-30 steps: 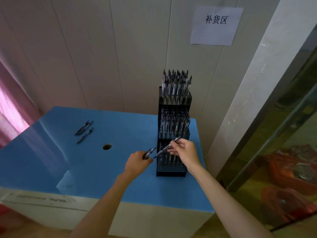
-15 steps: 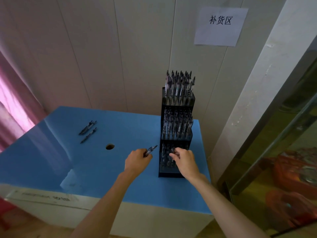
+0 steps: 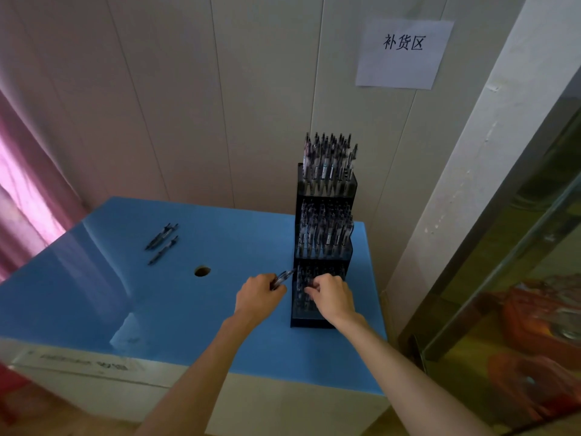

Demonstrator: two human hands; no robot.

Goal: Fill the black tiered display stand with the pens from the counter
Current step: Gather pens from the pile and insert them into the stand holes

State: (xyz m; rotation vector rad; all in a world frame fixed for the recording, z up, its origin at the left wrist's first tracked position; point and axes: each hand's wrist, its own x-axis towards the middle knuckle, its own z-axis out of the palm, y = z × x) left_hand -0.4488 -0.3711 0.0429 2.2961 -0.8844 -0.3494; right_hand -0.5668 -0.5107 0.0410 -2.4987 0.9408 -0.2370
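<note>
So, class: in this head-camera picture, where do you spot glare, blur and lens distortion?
Head view: pale glare streaks the blue counter at its left, near the bright pink curtain; the red objects at lower right are smeared behind reflective glass; wall panels and the pillar lean outward, a wide-angle effect; pens in the black stand blur together.

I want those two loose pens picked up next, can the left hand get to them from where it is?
Probably yes. The two loose pens lie in the open on the blue counter, with nothing between them and the left hand. But that hand already grips pens, so it may need emptying first.
</note>
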